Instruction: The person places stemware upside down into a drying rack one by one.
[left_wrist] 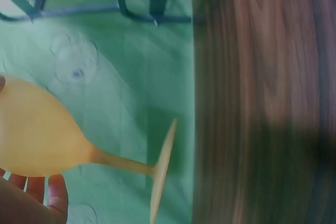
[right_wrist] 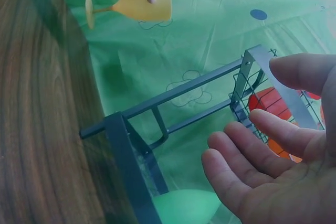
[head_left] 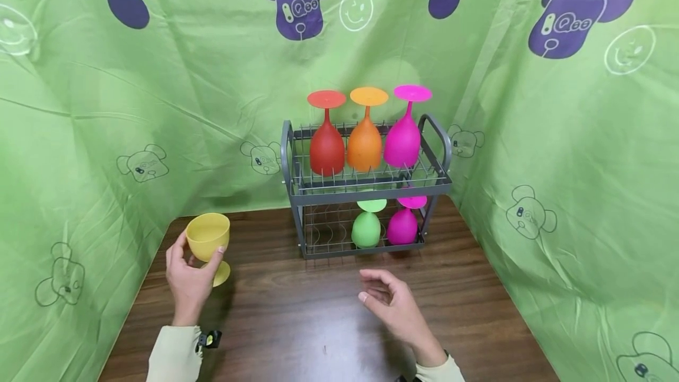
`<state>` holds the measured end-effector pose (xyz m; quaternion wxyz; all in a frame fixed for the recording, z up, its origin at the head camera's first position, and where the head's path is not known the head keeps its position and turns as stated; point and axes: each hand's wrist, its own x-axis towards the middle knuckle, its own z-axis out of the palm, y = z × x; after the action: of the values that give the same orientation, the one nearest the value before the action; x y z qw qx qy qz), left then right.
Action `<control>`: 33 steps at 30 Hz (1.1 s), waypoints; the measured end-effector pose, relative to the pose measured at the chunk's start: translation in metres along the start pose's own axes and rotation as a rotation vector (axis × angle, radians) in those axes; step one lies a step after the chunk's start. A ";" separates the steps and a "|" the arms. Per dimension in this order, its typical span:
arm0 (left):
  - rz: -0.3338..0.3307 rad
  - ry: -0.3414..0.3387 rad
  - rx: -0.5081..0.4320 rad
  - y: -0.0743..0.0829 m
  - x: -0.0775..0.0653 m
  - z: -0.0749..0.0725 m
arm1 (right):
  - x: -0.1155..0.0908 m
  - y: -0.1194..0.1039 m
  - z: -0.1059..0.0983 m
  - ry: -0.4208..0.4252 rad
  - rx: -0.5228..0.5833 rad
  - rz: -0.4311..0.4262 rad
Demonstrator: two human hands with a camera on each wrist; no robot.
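A yellow goblet [head_left: 208,236] is held upright at the left of the table, my left hand [head_left: 192,276] gripping its bowl between thumb and fingers. In the left wrist view the goblet [left_wrist: 42,129] shows its stem and round foot, apart from the wood. My right hand [head_left: 395,305] hovers in front of the rack with loosely bent fingers and holds nothing. Behind it stands a two-tier dark grey dish rack [head_left: 371,196]. Upside down on its top tier are red [head_left: 327,149], orange [head_left: 364,146] and pink [head_left: 403,143] goblets. Below them sit a green goblet [head_left: 366,229] and a second pink one [head_left: 403,227], also inverted.
The rack has raised side handles [head_left: 437,140] and upright wire dividers. Its lower tier shows bare wires [head_left: 326,231] at the left. Green printed cloth [head_left: 212,75] walls in the wooden table [head_left: 286,323] at the back and both sides.
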<state>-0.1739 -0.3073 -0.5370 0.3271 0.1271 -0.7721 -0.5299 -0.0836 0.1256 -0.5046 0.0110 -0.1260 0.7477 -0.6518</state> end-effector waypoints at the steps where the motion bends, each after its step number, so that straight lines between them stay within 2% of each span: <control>1: 0.010 -0.011 0.000 0.004 -0.004 0.001 | 0.000 -0.001 0.000 -0.004 -0.003 -0.005; 6: 0.063 -0.066 0.022 0.020 -0.021 0.004 | -0.001 -0.006 0.004 -0.021 -0.018 -0.024; 15: 0.143 -0.174 -0.025 0.043 -0.055 0.014 | 0.000 -0.016 0.009 -0.056 -0.036 -0.054; 25: 0.201 -0.407 0.070 0.067 -0.092 0.032 | 0.004 -0.029 0.011 -0.078 -0.067 -0.101; 29: 0.257 -0.486 0.090 0.077 -0.104 0.036 | 0.008 -0.032 0.013 -0.077 -0.079 -0.120; 33: 0.333 -0.528 0.108 0.086 -0.115 0.039 | 0.010 -0.033 0.016 -0.078 -0.088 -0.142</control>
<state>-0.0996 -0.1816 -0.5110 0.1905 -0.1258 -0.8674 -0.4421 -0.0845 0.1040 -0.4730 -0.0115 -0.2043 0.7640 -0.6119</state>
